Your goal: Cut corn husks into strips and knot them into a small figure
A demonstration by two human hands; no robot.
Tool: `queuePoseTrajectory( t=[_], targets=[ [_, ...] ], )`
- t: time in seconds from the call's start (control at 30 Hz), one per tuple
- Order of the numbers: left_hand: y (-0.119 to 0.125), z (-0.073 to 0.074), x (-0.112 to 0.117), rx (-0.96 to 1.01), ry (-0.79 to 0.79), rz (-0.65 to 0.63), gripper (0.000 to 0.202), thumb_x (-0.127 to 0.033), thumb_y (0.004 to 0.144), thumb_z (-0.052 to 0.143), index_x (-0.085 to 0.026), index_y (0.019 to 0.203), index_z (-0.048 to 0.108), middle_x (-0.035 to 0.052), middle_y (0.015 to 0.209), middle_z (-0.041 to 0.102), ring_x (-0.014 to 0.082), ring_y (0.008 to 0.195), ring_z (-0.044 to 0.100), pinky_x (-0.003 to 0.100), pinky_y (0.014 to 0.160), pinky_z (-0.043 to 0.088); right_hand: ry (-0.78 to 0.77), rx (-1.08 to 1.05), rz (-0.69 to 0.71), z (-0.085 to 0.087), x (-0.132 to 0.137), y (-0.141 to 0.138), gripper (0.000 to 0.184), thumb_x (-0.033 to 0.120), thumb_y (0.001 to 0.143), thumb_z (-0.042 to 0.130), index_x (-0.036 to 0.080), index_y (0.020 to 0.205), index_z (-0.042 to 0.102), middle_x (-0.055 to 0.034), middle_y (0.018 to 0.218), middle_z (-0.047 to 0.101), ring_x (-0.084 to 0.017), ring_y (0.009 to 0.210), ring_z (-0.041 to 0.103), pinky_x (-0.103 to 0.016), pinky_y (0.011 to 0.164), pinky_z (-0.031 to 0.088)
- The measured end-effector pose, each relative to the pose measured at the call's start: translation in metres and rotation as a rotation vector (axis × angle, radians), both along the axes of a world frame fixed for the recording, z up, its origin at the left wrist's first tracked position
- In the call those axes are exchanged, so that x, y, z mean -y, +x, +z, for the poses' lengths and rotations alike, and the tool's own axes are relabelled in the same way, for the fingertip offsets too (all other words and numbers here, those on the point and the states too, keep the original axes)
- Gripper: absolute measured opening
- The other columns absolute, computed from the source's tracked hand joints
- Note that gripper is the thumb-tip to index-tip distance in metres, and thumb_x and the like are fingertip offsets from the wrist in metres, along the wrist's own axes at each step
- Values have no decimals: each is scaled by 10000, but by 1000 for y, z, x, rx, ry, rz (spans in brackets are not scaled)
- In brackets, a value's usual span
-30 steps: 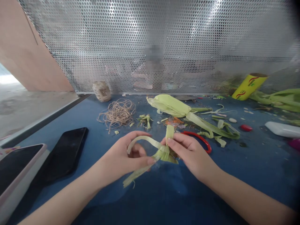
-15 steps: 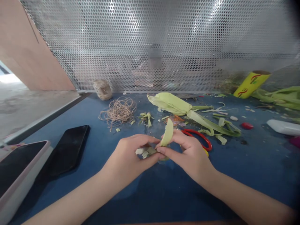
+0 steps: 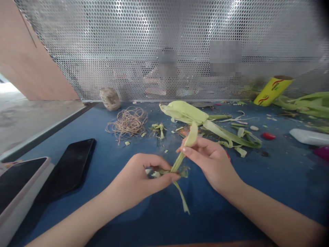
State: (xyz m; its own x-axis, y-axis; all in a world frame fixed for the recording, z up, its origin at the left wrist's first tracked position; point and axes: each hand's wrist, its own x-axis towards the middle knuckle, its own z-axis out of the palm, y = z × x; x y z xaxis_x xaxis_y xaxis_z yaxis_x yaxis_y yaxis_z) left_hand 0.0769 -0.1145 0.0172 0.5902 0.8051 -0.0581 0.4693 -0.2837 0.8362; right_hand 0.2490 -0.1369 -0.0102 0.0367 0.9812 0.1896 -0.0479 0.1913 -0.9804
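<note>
My left hand (image 3: 151, 176) pinches a small bunch of pale green husk pieces (image 3: 156, 174) between thumb and fingers, low over the blue table. A thin husk strip (image 3: 183, 198) dangles below its fingertips. My right hand (image 3: 205, 154) is closed on the upper part of a longer corn husk strip (image 3: 180, 159), which runs down into the left fingertips. The wide pale end of that strip stands up above the right fingers. Behind the hands lies a larger green corn husk bundle (image 3: 186, 111) with trailing leaves. Red-handled scissors are mostly hidden behind the right hand.
Tangled brown twine (image 3: 131, 121) and a small knotted husk piece (image 3: 159, 129) lie beyond my left hand. Two phones, one black (image 3: 69, 164), sit at left. A yellow tube (image 3: 273, 91) leans near the perforated metal screen (image 3: 128, 44). Husk scraps litter the right side.
My right hand has moved up and away from the left, drawing the husk strip out straight between them. A thin strip now hangs below the left fingers.
</note>
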Motion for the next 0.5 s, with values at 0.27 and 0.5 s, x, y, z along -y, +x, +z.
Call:
queuePoseTrajectory(
  t=[0.27, 0.5],
  targets=[
    [-2, -1, 0, 243, -251, -33, 334, -390, 872, 425, -182, 815, 681, 21, 700, 643, 143, 629, 569, 244, 604, 464, -169, -183, 533, -11, 0, -5, 350, 325, 727, 674, 220, 1026, 527, -5, 846, 627, -152, 758, 627, -324, 758, 476],
    [-14, 3, 0, 338, -335, -47, 290, -227, 833, 542, -233, 1121, 511, 34, 980, 624, 152, 813, 628, 262, 722, 503, -252, -6, 325, -6, -2, -3, 238, 234, 718, 676, 202, 939, 595, 14, 800, 633, -114, 711, 603, -245, 670, 470]
  ],
)
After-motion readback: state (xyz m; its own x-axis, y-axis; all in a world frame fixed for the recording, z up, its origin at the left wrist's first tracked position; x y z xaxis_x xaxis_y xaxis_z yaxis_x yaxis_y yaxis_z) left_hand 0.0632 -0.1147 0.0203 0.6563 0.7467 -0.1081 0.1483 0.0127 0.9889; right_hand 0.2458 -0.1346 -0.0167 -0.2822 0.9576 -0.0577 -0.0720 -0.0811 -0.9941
